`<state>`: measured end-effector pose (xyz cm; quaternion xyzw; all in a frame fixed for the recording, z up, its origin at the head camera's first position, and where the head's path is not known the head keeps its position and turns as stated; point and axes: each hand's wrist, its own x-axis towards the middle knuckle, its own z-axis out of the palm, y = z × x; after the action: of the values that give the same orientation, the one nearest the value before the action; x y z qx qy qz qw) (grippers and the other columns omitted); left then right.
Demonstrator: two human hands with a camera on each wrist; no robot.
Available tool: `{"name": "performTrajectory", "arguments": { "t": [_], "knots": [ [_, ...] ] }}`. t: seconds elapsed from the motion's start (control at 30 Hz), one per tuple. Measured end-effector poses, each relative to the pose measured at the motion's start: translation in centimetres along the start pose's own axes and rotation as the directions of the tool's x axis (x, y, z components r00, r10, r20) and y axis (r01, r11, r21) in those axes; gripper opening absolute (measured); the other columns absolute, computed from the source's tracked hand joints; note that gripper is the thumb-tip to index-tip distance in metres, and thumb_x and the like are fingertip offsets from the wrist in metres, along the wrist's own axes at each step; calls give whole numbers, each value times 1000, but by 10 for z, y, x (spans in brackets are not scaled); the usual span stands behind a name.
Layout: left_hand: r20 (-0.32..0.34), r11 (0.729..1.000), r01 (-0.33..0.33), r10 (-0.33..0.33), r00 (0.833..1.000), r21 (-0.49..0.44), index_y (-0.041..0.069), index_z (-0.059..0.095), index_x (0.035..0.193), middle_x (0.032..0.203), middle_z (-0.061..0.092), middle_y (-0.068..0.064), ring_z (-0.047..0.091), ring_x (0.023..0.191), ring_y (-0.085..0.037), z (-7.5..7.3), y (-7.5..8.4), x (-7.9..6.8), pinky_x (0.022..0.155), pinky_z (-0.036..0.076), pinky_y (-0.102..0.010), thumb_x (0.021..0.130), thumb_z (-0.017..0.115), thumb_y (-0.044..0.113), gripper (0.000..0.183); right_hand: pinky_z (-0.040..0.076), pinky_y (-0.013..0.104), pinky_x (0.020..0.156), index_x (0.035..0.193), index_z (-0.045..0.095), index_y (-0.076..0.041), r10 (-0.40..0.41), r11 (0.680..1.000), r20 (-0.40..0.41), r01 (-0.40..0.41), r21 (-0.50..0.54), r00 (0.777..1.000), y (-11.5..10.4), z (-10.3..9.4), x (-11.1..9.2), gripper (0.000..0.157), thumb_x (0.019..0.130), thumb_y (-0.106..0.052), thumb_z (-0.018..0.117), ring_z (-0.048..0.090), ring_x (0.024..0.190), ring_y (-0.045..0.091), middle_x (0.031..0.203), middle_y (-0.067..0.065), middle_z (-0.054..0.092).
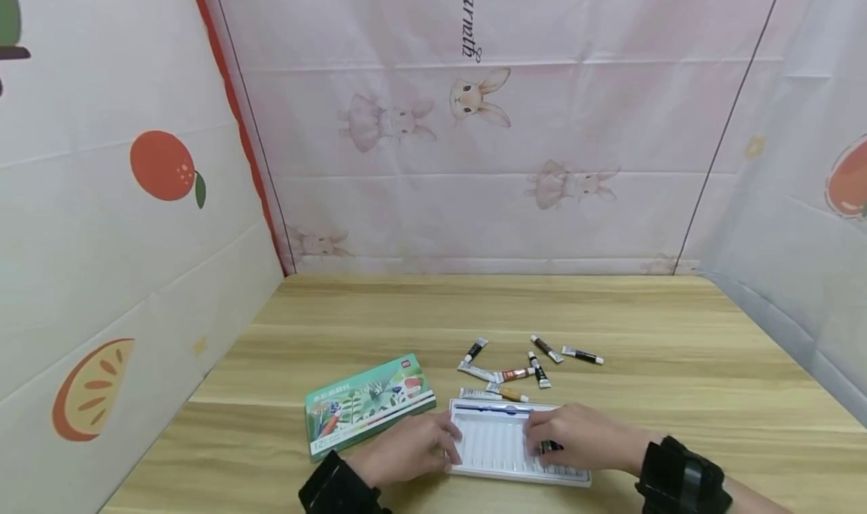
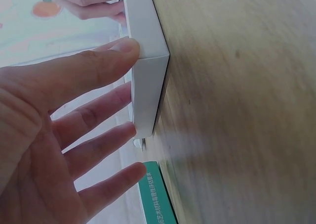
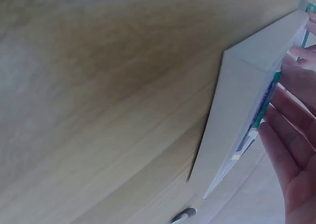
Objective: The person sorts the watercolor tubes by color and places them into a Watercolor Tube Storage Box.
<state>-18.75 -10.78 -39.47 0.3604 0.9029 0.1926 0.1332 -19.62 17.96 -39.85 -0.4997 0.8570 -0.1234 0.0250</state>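
A shallow white plastic tray (image 1: 489, 442) with ribbed slots lies near the front of the table; a thin blue brush (image 1: 497, 409) rests along its back groove. At the tray's left end is my left hand (image 1: 416, 446). Its thumb touches the corner, and its rather straight fingers are right at the end wall in the left wrist view. My right hand (image 1: 579, 439) reaches into the tray's right part, fingers and thumb around a dark paint tube (image 1: 551, 446). Green and dark bands of that tube (image 3: 266, 103) show at the fingertips in the right wrist view, partly hidden.
A green illustrated paint box (image 1: 369, 405) lies left of the tray, close to my left hand. Behind the tray several small paint tubes are scattered, among them a brown one (image 1: 515, 375), an ochre one (image 1: 509, 393) and a black one (image 1: 582, 356). Printed cloth walls (image 1: 474, 220) surround the table.
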Motion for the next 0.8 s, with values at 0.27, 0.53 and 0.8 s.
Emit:
{"name": "performTrajectory", "arguments": {
  "t": [0.27,0.53,0.8],
  "knots": [
    [-1,1000,21,-21,1000,-17,17,79,91,117,69,0,60,106,-10,-2,-2,0,87,55,-24,79,70,15,14,61,33,81,94,71,-18,41,999,66,-43,30,997,-3,-7,6,11,84,-18,66,66,99,14,108,6,72],
    [10,1000,5,-4,1000,-21,17,78,92,117,69,0,60,110,-11,2,-3,2,91,55,-25,80,70,16,15,61,30,78,96,72,-11,39,999,-14,-39,-28,999,3,-19,25,15,84,-12,64,67,95,17,104,7,72],
    [5,1000,-22,22,1000,-1,17,78,91,116,69,0,59,111,-11,4,-3,3,94,54,-26,80,69,17,14,60,26,71,103,72,-10,94,983,-20,-96,-159,995,28,-31,74,22,86,-2,60,65,87,15,104,7,71]
  ]
}}
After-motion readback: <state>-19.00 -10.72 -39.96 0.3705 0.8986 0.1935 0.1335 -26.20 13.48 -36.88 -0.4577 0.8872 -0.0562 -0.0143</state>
